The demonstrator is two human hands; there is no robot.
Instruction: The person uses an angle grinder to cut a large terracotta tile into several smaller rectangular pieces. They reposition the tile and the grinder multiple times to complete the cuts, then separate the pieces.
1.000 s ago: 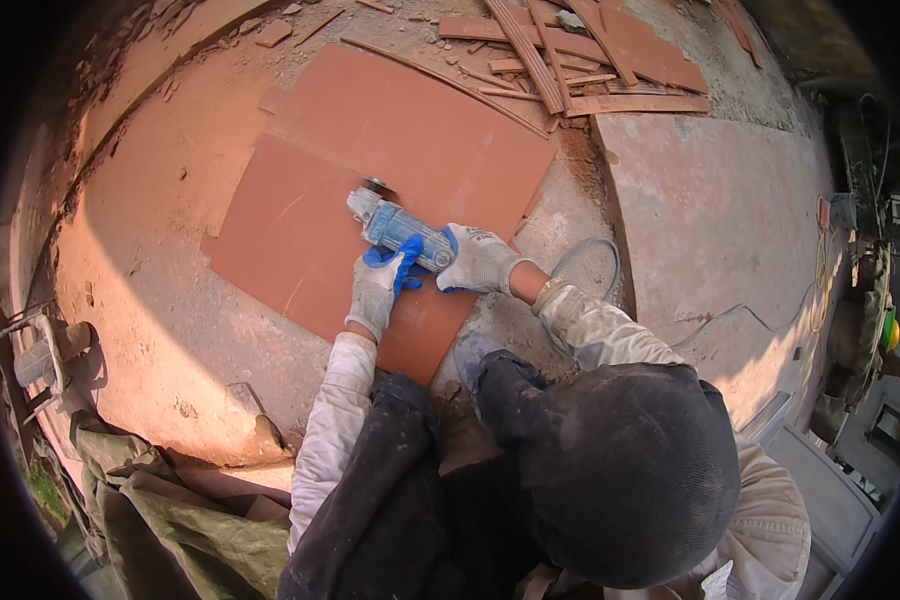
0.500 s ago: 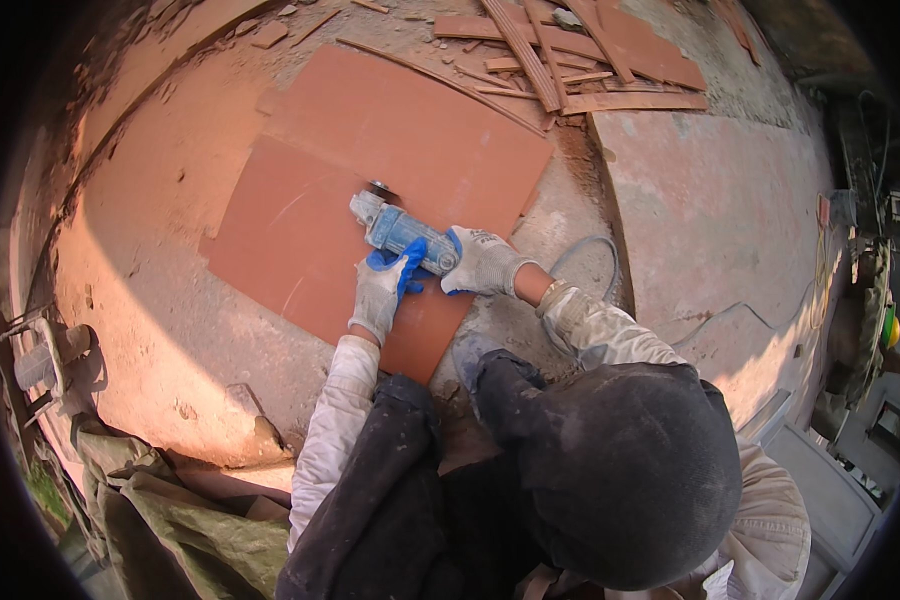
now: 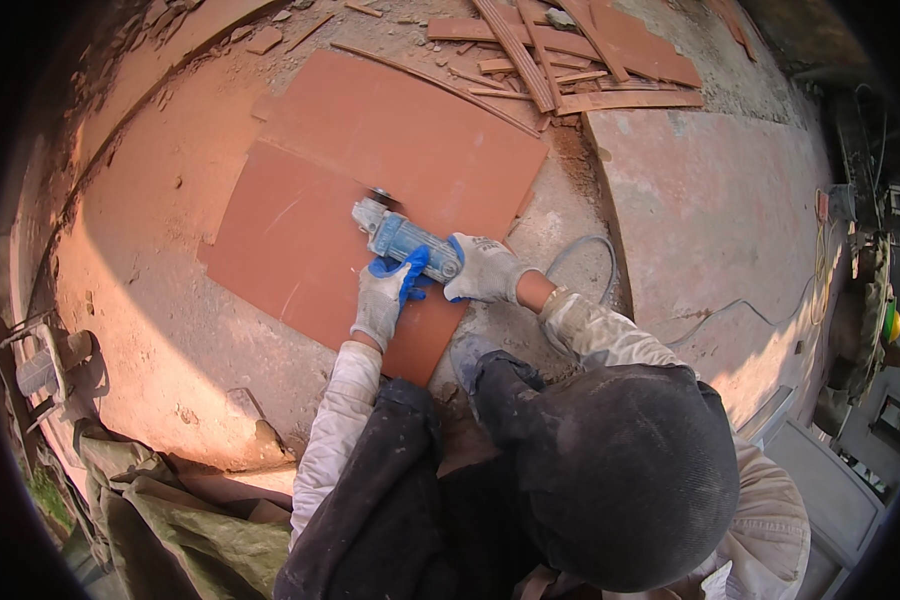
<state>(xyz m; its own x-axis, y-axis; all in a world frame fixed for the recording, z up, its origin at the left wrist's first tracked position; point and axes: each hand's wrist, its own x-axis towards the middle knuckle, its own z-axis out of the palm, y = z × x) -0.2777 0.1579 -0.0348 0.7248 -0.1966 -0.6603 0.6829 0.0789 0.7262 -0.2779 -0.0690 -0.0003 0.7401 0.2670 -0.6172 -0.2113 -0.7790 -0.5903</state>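
Both of my gloved hands hold a blue angle grinder [image 3: 406, 242] with a grey head. My left hand [image 3: 383, 292], in a white and blue glove, is closed round the body from the near-left side. My right hand [image 3: 487, 268] grips the rear end. At the far side of the head, the dark disc [image 3: 382, 197] looks blurred and sits along the edge between two reddish-brown boards. The nearer board [image 3: 280, 235] lies under the tool, overlapping the farther board [image 3: 410, 120]. Where the disc meets the board is too blurred to tell.
Reddish strips and offcuts [image 3: 570, 60] are heaped at the far right. A grey cord [image 3: 592, 240] loops on the ground beside my right forearm. A raised slab [image 3: 700, 200] lies to the right, and a crumpled green tarp [image 3: 180, 510] at the near left.
Relative to the boards, the grinder and both hands have shifted very slightly toward me. The grip is unchanged, and the whole view has moved a little.
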